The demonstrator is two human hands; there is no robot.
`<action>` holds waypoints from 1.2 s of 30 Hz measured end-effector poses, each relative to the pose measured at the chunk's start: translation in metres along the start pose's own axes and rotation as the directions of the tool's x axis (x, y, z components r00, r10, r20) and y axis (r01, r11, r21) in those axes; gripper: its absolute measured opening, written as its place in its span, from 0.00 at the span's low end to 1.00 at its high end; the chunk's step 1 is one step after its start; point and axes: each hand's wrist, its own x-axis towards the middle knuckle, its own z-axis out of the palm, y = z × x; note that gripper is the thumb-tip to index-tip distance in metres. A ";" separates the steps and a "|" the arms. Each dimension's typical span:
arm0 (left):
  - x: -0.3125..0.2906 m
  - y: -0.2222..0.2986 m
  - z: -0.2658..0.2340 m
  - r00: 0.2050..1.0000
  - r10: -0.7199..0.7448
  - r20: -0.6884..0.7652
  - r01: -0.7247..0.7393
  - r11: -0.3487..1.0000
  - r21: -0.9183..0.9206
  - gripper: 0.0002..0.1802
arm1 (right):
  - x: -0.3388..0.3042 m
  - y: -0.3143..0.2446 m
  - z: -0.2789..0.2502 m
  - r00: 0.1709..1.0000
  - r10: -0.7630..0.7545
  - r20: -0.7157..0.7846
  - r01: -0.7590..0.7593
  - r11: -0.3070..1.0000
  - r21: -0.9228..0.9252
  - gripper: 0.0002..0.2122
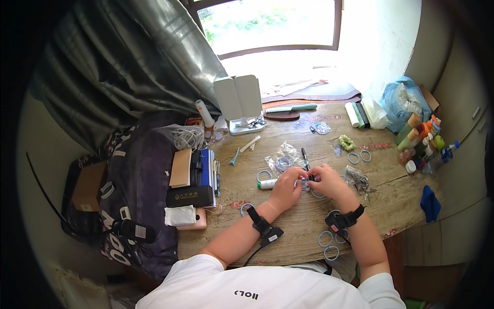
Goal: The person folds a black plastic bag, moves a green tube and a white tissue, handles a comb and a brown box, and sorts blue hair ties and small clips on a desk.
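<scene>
My left hand (288,188) and my right hand (328,182) meet over the middle of the wooden table, fingers pinched together. Between the fingertips is something small and partly dark, too hidden to name. Beside my left hand lies a white tube with a green end (266,184), near a pale blue ring (264,176). Just beyond the hands sits a clear plastic bag (286,154) with a bundle of bluish rings (284,164). A black pen (304,157) points away behind the fingertips. To the right of my right hand lies a bunch of keys (363,186).
More pale blue rings (331,253) lie near my right forearm. Books (189,196) and a phone with a white packet (180,216) are at left. An open white case (239,103) stands at back. Bottles (426,141) and a blue bag (404,105) crowd the right.
</scene>
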 end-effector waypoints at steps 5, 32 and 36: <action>0.000 0.004 0.002 1.000 0.005 0.006 -0.005 1.000 0.017 0.08 | -0.003 -0.003 0.002 1.000 -0.002 -0.009 0.001 0.986 -0.166 0.12; -0.002 0.009 0.000 0.998 -0.004 0.068 0.001 0.999 0.042 0.15 | -0.027 0.043 -0.025 0.963 -0.075 0.259 -0.228 0.283 0.931 0.09; -0.003 0.010 -0.001 0.996 0.022 0.087 -0.026 0.999 0.045 0.14 | -0.025 0.050 -0.021 0.969 -0.064 0.238 -0.214 0.261 0.941 0.09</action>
